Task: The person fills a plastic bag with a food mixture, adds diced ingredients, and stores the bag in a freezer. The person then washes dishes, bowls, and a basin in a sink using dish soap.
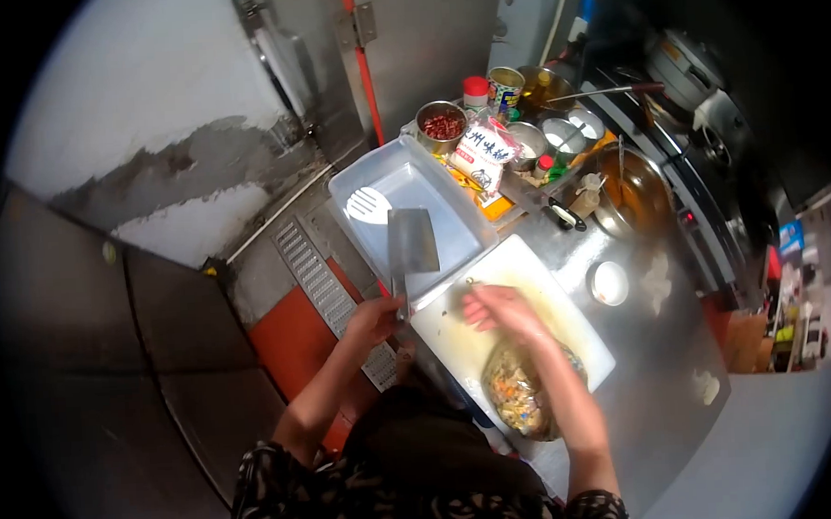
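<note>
My left hand [375, 321] is closed round the handle of a cleaver [412, 242], whose broad blade points away from me over the near side of a clear plastic bin [488, 221]. Inside the bin lies a white slotted spatula head [369, 205]. My right hand [501, 309] is above the white cutting board [574, 319], its fingers curled together; whether they hold anything is too small to make out. Below my right forearm, a bowl [522, 399] of mixed food scraps, partly hidden by the arm, rests on the board's near part.
Behind the bin are a pot of red pieces [442, 125], a white printed bag [484, 154] and several tins. A black-handled knife [567, 215], a large metal bowl [644, 189] and a small white dish [608, 283] occupy the steel counter [653, 379]. A stove edge runs along the right.
</note>
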Available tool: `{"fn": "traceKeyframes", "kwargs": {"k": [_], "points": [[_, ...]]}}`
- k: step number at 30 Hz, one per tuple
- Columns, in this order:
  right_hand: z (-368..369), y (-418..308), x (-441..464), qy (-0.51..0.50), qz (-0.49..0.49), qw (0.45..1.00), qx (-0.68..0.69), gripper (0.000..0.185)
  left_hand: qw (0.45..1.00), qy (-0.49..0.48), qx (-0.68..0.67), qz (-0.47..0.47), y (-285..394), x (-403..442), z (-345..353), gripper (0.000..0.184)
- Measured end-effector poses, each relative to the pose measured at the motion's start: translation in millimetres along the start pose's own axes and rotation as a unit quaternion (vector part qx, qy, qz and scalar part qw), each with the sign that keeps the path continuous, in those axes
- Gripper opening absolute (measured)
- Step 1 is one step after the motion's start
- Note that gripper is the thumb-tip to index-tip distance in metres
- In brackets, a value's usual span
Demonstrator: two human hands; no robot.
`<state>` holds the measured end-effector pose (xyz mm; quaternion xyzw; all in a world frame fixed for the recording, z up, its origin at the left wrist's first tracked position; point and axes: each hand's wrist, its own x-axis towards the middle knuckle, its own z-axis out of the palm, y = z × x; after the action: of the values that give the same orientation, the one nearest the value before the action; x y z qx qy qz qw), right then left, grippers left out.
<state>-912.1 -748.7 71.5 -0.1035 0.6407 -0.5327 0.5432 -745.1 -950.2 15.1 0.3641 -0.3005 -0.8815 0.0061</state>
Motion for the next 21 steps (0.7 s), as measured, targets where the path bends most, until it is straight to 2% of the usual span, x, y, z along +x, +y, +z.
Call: {"fn": "traceKeyframes", "kwargs": {"k": [1, 3, 4, 6, 8, 9, 10, 11, 12, 13, 14, 15, 16, 17, 18, 19, 20, 21], "points": [[24.2, -5.7, 9.5, -0.026, 0.025, 0.999, -0.013, 0.04, 0.998, -0.006, 0.063, 0.006, 5.7, -8.1, -0.1, 0.018], [54.2, 4.4, 45.3, -0.062, 0.054, 0.99, -0.111, 0.061, 0.996, -0.039, 0.075, 0.002, 13.4, -16.2, -0.8, 0.018], [69.1, 9.8, 61.1, -0.088, 0.071, 0.988, -0.103, 0.06, 0.994, -0.069, 0.082, 0.006, 16.3, -21.4, -0.8, 0.019], [91.0, 18.3, 73.7, -0.095, 0.025, 0.99, -0.101, 0.05, 0.987, -0.014, 0.148, 0.056, 6.5, -37.0, 7.8, 0.022], [102.8, 18.8, 59.2, -0.004, -0.032, 0.99, -0.139, 0.042, 0.969, -0.083, 0.202, 0.112, -0.5, -40.8, 11.9, 0.021], [108.6, 22.9, 44.1, 0.026, -0.045, 0.999, -0.012, 0.038, 0.967, -0.094, 0.213, 0.102, 11.2, -45.6, 28.6, 0.021], [106.1, 21.2, 29.8, 0.054, -0.062, 0.99, 0.112, 0.035, 0.904, -0.161, 0.364, 0.156, 28.5, -54.3, 53.2, 0.02], [94.0, 12.3, 14.6, 0.064, -0.071, 0.992, 0.079, 0.035, 0.811, -0.223, 0.499, 0.209, 41.4, -53.7, 68.1, 0.02], [81.2, 4.4, -3.4, 0.074, -0.076, 0.993, 0.044, 0.036, 0.809, -0.235, 0.499, 0.206, 45.1, -38.5, 66.7, 0.02], [76.2, -0.7, -19.7, 0.13, -0.091, 0.987, 0.016, 0.037, 0.833, -0.338, 0.433, 0.073, 46.1, -19.2, 60.7, 0.018], [73.7, -1.6, -36.7, 0.183, -0.104, 0.978, -0.013, 0.038, 0.83, -0.427, 0.353, -0.063, 50.6, -4.7, 59.5, 0.017], [67.4, -0.5, -52.3, 0.209, -0.097, 0.972, 0.036, 0.039, 0.751, -0.465, 0.459, -0.091, 74.7, 11.4, 78.9, 0.015], [59.5, 3.8, -67.1, 0.233, -0.091, 0.964, 0.085, 0.039, 0.726, -0.495, 0.468, -0.091, 89.8, 33.2, 93.2, 0.014], [49.1, 13.7, -81.9, 0.273, -0.078, 0.954, 0.102, 0.036, 0.717, -0.537, 0.444, 0.029, 97.3, 61.1, 107.3, 0.013], [37.9, 20.6, -94.8, 0.311, -0.063, 0.941, 0.119, 0.033, 0.763, -0.51, 0.392, 0.065, 94.8, 89.9, 127.6, 0.014], [30.9, 15.9, -107.5, 0.359, -0.046, 0.929, 0.081, 0.03, 0.79, -0.466, 0.382, 0.112, 91.0, 110.5, 157.9, 0.013], [23.0, 12.4, -119.8, 0.406, -0.029, 0.913, 0.042, 0.027, 0.758, -0.422, 0.451, 0.208, 75.7, 142.7, 181.8, 0.018], [9.3, 28.2, -127.4, 0.417, -0.014, 0.908, 0.028, 0.023, 0.671, -0.411, 0.545, 0.29, 66.2, 165.2, 210.1, 0.023]]}}
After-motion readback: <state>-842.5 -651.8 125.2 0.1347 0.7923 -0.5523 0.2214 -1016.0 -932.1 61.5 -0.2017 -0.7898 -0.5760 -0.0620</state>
